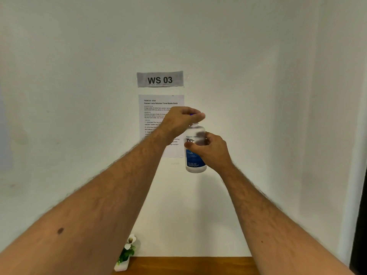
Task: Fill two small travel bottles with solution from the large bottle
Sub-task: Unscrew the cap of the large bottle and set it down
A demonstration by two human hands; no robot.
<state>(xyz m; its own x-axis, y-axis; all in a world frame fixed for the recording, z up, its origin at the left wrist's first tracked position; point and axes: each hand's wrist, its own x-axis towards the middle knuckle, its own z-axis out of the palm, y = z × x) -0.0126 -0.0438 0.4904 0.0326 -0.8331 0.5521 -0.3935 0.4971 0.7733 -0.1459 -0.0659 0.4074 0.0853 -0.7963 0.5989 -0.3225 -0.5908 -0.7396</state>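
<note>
large bottle point(195, 155) held up before the wall, cap coming off.

head view: right hand point(211, 150) wraps the upright bottle's middle, well above the tabletop point(198, 264); its long axis runs vertical. left hand point(181, 118), the nearer to the neck, sits directly over the open mouth, fingers pinched on what seems a purple cap point(191, 114), mostly hidden. no travel bottles in sight.
</note>
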